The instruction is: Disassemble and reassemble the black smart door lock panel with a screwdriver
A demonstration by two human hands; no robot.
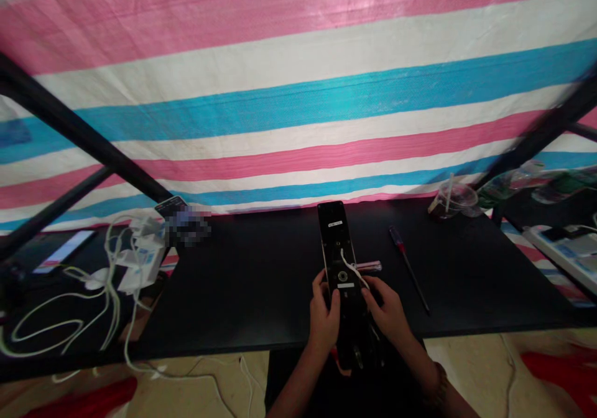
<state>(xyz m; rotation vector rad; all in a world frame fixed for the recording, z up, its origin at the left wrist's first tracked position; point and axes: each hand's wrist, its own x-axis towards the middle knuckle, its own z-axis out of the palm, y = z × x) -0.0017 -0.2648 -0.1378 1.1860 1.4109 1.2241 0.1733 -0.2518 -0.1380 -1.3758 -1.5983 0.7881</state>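
A long, flat black panel (pixel 334 234) with white labels and a round ring-shaped part lies lengthwise over the front edge of the black table. My left hand (pixel 325 312) grips its left side, thumb on top and fingers wrapped around the edge. On the opposite side, my right hand (pixel 383 306) has its thumb and fingertips at the panel and at a thin white cable (pixel 355 270) that runs from the panel's middle. Just beyond my right hand lies a small pinkish, clear-looking stick (pixel 370 266); its kind is unclear. The panel's near end hangs over my lap, in shadow.
A screwdriver (pixel 409 269) lies right of the panel. A plastic cup (pixel 452 199) with a straw stands at the back right. Tangled white cables (pixel 109 287) and a lit phone (pixel 65 251) are on the left. Behind hangs a striped sheet (pixel 298 113) between black frame bars.
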